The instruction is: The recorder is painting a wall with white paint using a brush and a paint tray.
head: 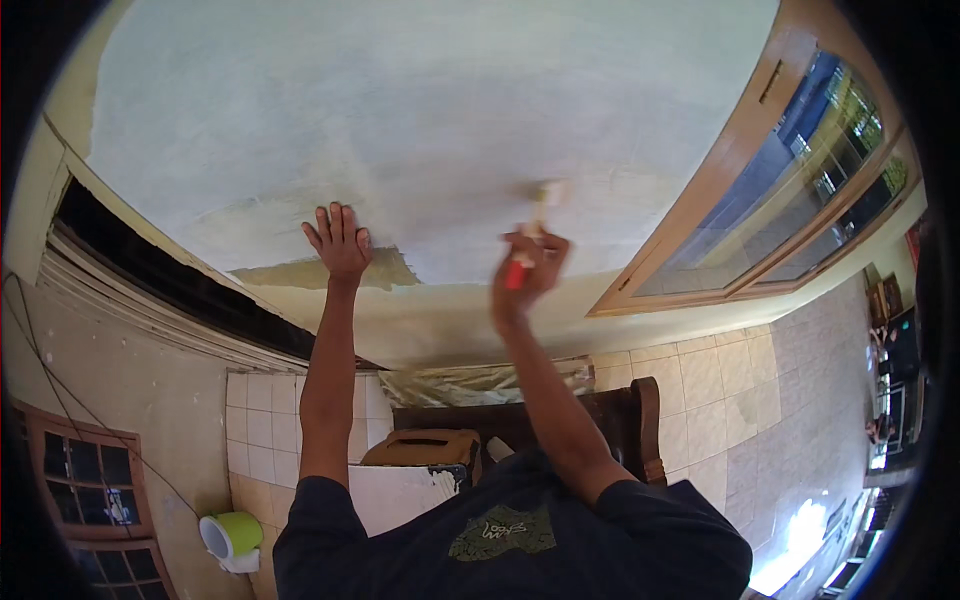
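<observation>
My left hand (341, 244) lies with fingers spread against a wall (450, 90) that bears a broad pale grey-white coat. Close beside it, a bare yellowish patch (330, 271) shows along the coat's lower edge. To the right, my right hand (529, 266) grips a brush (538, 214) with a light handle and a red end. The brush head is against or just off the pale wall and is blurred, so its bristles and exact contact cannot be told.
A wood-framed window (720, 240) stands at the right, a dark opening (180, 262) at the left. Below are a dark wooden furniture piece (622, 420), a brown case (424, 448), a paint-marked white surface (397, 495) and plastic sheeting (457, 386). A green container (241, 531) is lower left.
</observation>
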`<state>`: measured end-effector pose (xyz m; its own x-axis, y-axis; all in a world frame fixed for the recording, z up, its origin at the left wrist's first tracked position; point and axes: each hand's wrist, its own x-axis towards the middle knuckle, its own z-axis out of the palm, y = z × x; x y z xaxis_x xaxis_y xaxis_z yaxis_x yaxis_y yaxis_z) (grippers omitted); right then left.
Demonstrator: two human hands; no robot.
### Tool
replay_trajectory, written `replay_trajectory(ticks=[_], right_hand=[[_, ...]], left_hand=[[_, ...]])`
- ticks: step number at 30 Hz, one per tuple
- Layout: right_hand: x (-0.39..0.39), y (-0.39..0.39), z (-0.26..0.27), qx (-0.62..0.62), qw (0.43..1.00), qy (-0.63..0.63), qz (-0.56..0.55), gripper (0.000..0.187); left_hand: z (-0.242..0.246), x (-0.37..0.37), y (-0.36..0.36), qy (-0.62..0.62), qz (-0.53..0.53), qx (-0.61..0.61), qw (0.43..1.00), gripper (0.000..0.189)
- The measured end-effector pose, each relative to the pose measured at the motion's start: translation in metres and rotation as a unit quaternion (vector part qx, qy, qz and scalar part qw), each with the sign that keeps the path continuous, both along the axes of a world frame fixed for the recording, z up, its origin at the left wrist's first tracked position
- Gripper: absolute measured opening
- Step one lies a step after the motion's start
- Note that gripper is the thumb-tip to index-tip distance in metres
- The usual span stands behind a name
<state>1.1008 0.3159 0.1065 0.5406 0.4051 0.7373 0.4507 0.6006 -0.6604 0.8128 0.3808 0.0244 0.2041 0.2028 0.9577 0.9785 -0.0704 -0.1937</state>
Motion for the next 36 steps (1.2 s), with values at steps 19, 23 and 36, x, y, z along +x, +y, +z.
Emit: replay_trajectory(ticks=[19, 23, 36], right_hand=[[0.041, -0.014, 0.007, -0.030, 0.964, 0.039, 0.260, 0.018], [0.122, 0.017, -0.004, 0.050, 0.934, 0.217, 0.278, 0.014], [0.058, -0.006, 0.023, -0.012, 0.917, 0.055, 0.395, 0.019]], left_hand=[[-0.010, 0.016, -0.010, 0.012, -0.001, 0.000, 1.000, 0.053], [-0.002, 0.028, -0.006, 0.017, 0.005, 0.009, 1.000, 0.053], [-0.007, 0.029, -0.008, 0.022, -0.007, -0.004, 1.000, 0.054]])
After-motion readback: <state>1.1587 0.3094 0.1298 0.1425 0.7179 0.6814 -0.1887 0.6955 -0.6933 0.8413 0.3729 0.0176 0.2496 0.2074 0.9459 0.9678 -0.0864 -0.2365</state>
